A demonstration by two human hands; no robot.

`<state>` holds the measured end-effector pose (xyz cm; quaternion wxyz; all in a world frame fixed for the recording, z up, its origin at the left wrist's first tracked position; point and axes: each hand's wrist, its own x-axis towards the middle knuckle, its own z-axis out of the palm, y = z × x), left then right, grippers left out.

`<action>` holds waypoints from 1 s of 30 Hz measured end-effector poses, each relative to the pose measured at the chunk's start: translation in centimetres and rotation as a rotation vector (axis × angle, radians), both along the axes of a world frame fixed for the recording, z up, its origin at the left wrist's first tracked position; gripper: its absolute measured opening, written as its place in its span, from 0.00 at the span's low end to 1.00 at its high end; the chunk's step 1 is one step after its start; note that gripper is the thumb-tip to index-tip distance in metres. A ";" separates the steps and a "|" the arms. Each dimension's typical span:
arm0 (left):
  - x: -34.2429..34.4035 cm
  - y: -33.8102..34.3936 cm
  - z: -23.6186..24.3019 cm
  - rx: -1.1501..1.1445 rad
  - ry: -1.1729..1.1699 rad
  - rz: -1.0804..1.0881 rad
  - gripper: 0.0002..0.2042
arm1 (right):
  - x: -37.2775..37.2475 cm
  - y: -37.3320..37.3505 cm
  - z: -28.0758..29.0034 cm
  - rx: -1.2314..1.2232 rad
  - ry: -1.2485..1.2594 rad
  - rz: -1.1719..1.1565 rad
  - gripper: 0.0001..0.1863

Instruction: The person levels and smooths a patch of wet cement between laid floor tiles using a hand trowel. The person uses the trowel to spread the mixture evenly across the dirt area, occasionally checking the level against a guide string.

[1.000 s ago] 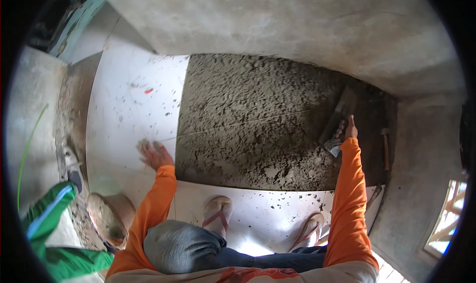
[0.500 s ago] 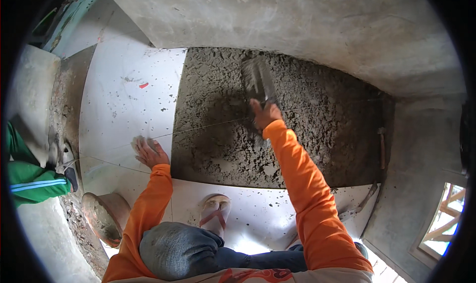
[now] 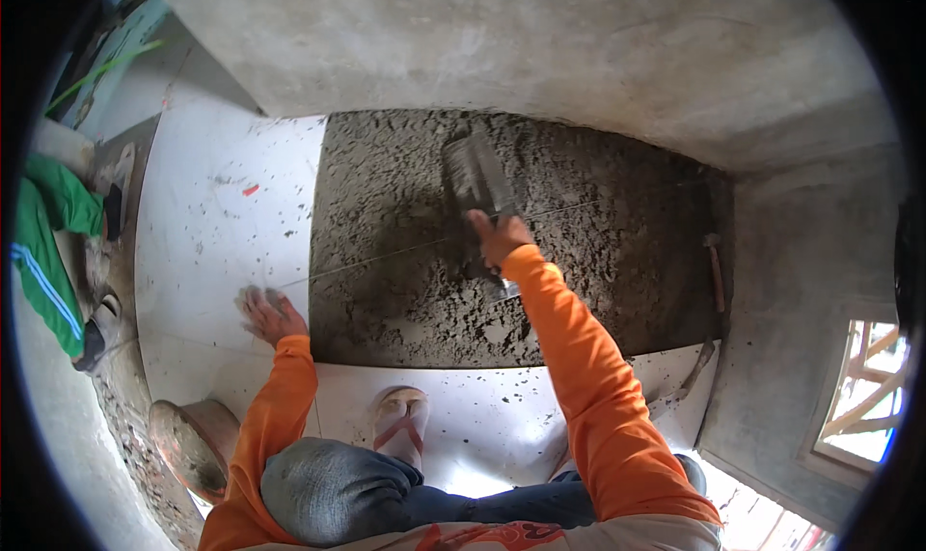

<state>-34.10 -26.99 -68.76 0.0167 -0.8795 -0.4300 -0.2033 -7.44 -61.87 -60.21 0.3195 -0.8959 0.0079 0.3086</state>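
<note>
My right hand (image 3: 502, 237) grips the handle of a rectangular metal trowel (image 3: 477, 170), lying across the middle of a rough bed of wet grey mortar (image 3: 641, 290). My left hand (image 3: 273, 314) rests with fingers spread on a large white tile (image 3: 217, 213) left of the mortar, which is speckled with grey bits and has a small red mark. A thin string (image 3: 376, 256) crosses the mortar, passing beneath my right hand's area. White tiles (image 3: 352, 406) under my sandalled foot border the near edge.
A hammer (image 3: 716, 276) lies at the mortar's right edge, near another long tool (image 3: 691, 375). A bucket (image 3: 188, 440) stands lower left. Another person's green-trousered legs (image 3: 53, 252) are at left. Grey walls (image 3: 540, 40) rise behind and right, with a framed opening (image 3: 863, 387).
My right hand and trowel moved from the mortar's right side leftward to its middle, then slightly more. The other person's legs shifted, the feet now farther apart. My left hand stays on the tile.
</note>
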 end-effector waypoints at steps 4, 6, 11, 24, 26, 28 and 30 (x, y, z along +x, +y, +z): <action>-0.4 0.0 -0.2 -0.037 -0.052 0.048 0.24 | 2.7 -3.3 -2.6 -0.631 -0.287 0.496 0.24; 0.2 -1.0 -0.7 -0.086 -0.073 0.042 0.24 | 5.9 -8.9 -2.2 -0.184 -0.136 -0.283 0.39; -0.1 -0.2 0.5 0.006 0.026 0.047 0.24 | 2.7 -7.6 3.3 -0.004 -0.006 -0.309 0.33; 0.2 -0.7 2.0 -0.132 -0.020 0.029 0.23 | 8.1 -16.2 0.7 0.345 -0.108 -0.782 0.31; 0.2 -0.6 0.9 -0.094 -0.021 0.011 0.23 | 5.2 -11.9 -1.2 0.490 -0.031 -0.747 0.31; 0.3 -0.3 -0.1 -0.081 -0.026 -0.020 0.22 | 2.2 -6.2 -2.0 0.608 0.093 -0.663 0.31; 0.5 -0.2 0.4 -0.135 -0.030 -0.019 0.22 | -0.9 0.4 -1.1 0.524 0.222 -0.530 0.31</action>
